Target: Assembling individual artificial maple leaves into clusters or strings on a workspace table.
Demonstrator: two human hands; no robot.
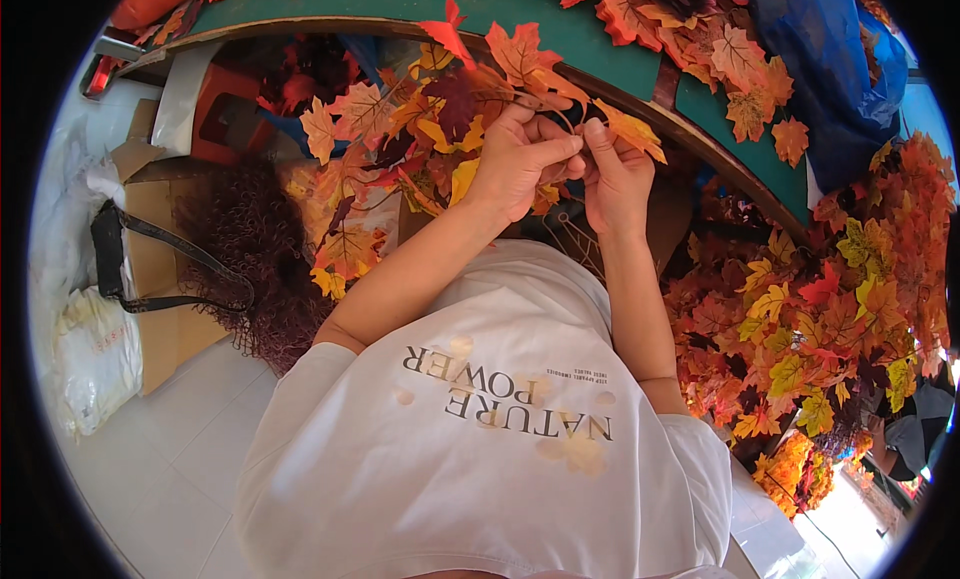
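Observation:
My left hand (515, 167) is closed around the thin stem of an artificial maple-leaf garland (355, 244), whose orange, yellow and dark red leaves hang down to the left of it. Fingertips of my right hand (616, 184) pinch close to my left fingers, at the base of an orange-yellow maple leaf (632, 131) that points right. The exact spot between the fingers is too small to make out. An orange leaf (522, 57) stands up just above my left hand. Both hands are at the near edge of the green table (400, 1).
More maple leaves (740, 64) lie on the table beside a blue plastic bag (822, 74). A large heap of leaf garlands (800, 329) fills the right. To the left are dark purple twiggy stems (255, 254), a cardboard box (165, 269) with a black strap, and plastic bags (98, 354).

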